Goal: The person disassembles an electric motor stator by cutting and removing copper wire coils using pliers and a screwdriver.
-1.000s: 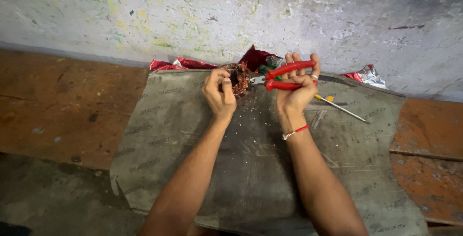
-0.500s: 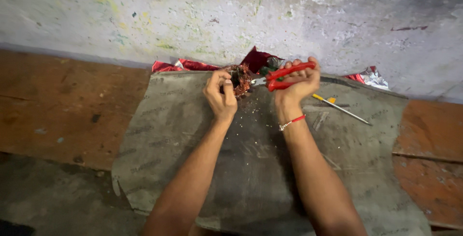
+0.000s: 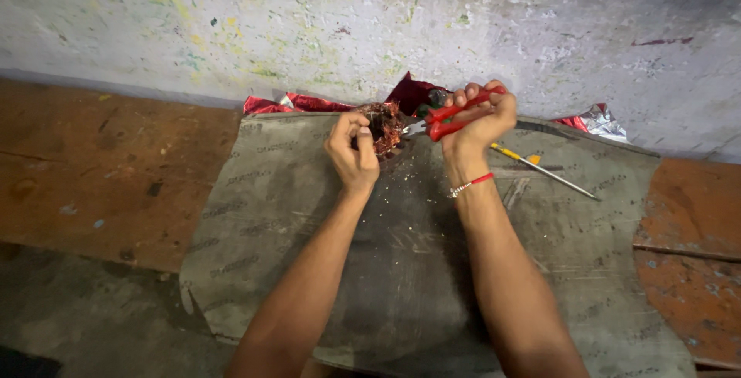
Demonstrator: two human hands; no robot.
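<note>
Now left hand (image 3: pixel 351 150) clasps copper coil (image 3: pixel 384 125); right hand (image 3: pixel 475 119) squeezes red-handled cutters (image 3: pixel 451 118) just beside.

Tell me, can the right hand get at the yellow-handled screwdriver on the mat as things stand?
Probably not at once: the right hand is closed on the red-handled pliers. The screwdriver lies bare on the grey mat just beside that wrist, nothing covering it.

- Pliers (image 3: pixel 455 115): bright red handles, grey metal nose.
- Wire bundle (image 3: pixel 384 125): coppery reddish-brown, dark in places.
- Mat (image 3: pixel 309 216): dull grey-green, with faint repeated dark print.
- Screwdriver (image 3: pixel 540 169): yellow handle, silver shaft.
- Foil scraps (image 3: pixel 293 104): shiny red; one silver.
- Wrist thread (image 3: pixel 472 185): red.
- Wall (image 3: pixel 231 23): whitish grey, flecked yellow-green.
- Floor (image 3: pixel 93 162): rusty orange-brown.
</note>
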